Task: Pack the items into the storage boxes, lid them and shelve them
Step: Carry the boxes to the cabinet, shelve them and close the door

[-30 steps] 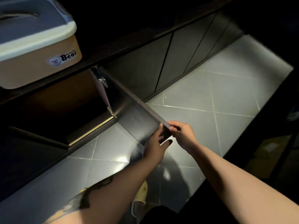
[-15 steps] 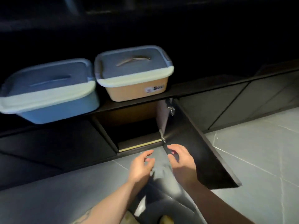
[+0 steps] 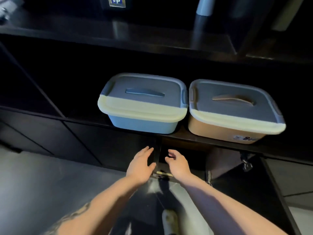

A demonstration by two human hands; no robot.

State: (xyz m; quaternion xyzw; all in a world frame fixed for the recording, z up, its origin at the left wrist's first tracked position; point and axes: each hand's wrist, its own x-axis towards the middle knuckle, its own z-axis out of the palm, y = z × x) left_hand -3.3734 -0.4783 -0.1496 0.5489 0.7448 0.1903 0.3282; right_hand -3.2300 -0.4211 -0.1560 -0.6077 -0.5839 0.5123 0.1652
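Note:
Two lidded storage boxes stand side by side on a dark shelf ledge. The blue box (image 3: 144,123) is on the left, the beige box (image 3: 225,131) with a sticker on the right; both carry grey lids with handles. Below them an open cupboard compartment (image 3: 183,155) shows a dark inside. My left hand (image 3: 141,164) and my right hand (image 3: 177,164) reach up side by side in front of that opening, fingers relaxed, holding nothing. Both hands are below the boxes and apart from them.
The open cupboard door (image 3: 240,185) swings out at the lower right, its hinge (image 3: 245,162) visible. Shut dark cupboard doors (image 3: 84,141) run to the left. A dark countertop (image 3: 118,29) lies above with a pale cylinder (image 3: 204,5). Grey floor tiles (image 3: 42,184) lie below.
Both hands let go of the cupboard door's edge and moved toward the open compartment. The view swung left and up, bringing both boxes to the centre.

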